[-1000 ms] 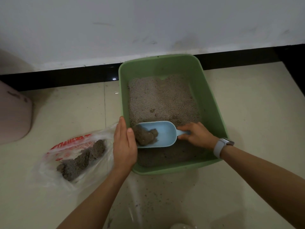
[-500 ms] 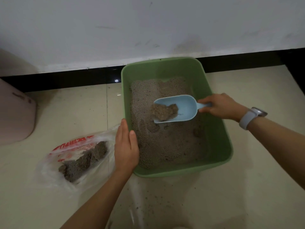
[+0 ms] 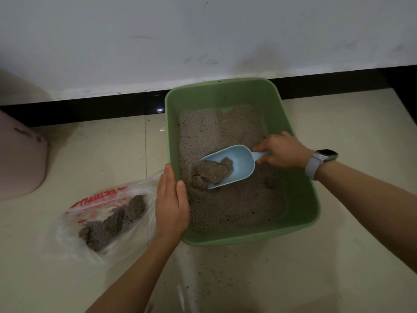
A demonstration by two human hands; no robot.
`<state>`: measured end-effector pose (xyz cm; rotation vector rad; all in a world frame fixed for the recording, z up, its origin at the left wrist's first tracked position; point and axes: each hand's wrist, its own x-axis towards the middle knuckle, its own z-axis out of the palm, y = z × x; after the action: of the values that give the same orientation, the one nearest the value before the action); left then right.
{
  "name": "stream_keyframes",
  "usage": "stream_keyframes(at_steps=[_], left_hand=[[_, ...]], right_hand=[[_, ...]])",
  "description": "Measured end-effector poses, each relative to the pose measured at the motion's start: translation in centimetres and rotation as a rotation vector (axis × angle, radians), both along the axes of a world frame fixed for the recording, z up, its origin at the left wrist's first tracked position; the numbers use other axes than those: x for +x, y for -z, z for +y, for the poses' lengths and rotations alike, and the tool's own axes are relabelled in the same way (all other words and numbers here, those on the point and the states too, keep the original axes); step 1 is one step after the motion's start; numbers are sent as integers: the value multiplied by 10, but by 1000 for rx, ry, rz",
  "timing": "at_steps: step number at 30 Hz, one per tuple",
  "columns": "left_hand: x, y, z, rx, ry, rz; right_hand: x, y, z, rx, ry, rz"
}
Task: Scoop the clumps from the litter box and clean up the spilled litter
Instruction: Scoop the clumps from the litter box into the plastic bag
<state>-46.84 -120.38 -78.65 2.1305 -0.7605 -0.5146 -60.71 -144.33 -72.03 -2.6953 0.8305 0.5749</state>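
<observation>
The light blue scoop (image 3: 234,164) lies inside the green litter box (image 3: 300,199), over the near-middle of the litter. Its long axis runs diagonally: the handle points up and to the right toward the right wall, and the open mouth points down and to the left, with the front lip dipped into the litter surface. A grey-brown clump (image 3: 214,170) sits in the scoop's mouth, and a second clump (image 3: 198,182) lies in the litter just beside the lip.

The right hand (image 3: 282,152) grips the scoop handle, fingers curled round it. A pale smartwatch (image 3: 320,160) is on that wrist. The left hand (image 3: 171,199) rests on the box's left rim near the front corner, fingers straight and pressed together along the outside, thumb on the inner side.

The litter box holds grey granular litter (image 3: 225,132), disturbed and uneven toward the front. It stands on the tiled floor (image 3: 338,256), its far end close to the black skirting (image 3: 101,107).

Left of the box, a clear plastic bag (image 3: 74,227) with red print lies on the floor, touching the left hand; it holds several dark clumps (image 3: 112,220). Scattered litter grains (image 3: 209,281) dot the floor in front of the box. A pink container (image 3: 20,159) stands at the left edge.
</observation>
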Motion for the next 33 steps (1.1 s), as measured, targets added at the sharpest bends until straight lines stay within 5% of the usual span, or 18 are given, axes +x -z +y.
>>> stream_keyframes(at_steps=[11,22,33], left_hand=[[0,-1,1,-45,-16,50],[-1,-2,-1,-70,-25,83],[98,-49,21,274,189,-234]], right_hand=[[-8,16,31,322,156,-42],[-25,34,53,363,270,-166],[-47,13,66,310,500,-315]])
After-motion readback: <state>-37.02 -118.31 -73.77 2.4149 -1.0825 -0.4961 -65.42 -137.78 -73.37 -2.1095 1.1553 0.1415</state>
